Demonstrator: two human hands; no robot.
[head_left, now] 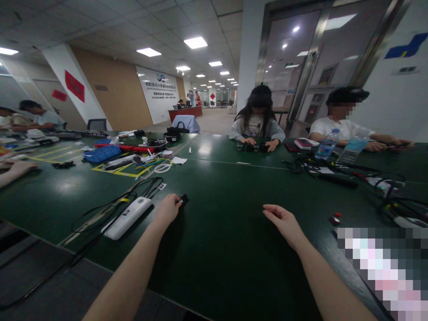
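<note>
My left hand (168, 208) is closed in a pinch on a small black object (183, 199). The object pokes out past the fingertips, low over the green table; a pale bit shows beside it, and its kind cannot be made out. To the right, my right hand (281, 221) hovers over the table with thumb and fingers slightly apart and nothing between them. A white power bank-like box (129, 218) marked "2" lies just left of my left wrist, black cables running from it. Beyond my right hand sits a small dark item with a red top (335, 218).
A blue basket (102, 153), loose wires and a white cable coil (162, 168) lie at the left. Water bottles (327, 143) and tangled black cables (347, 171) are at the right. Across the table (220, 249), a person (257, 116) handles dark objects; another sits at the far right.
</note>
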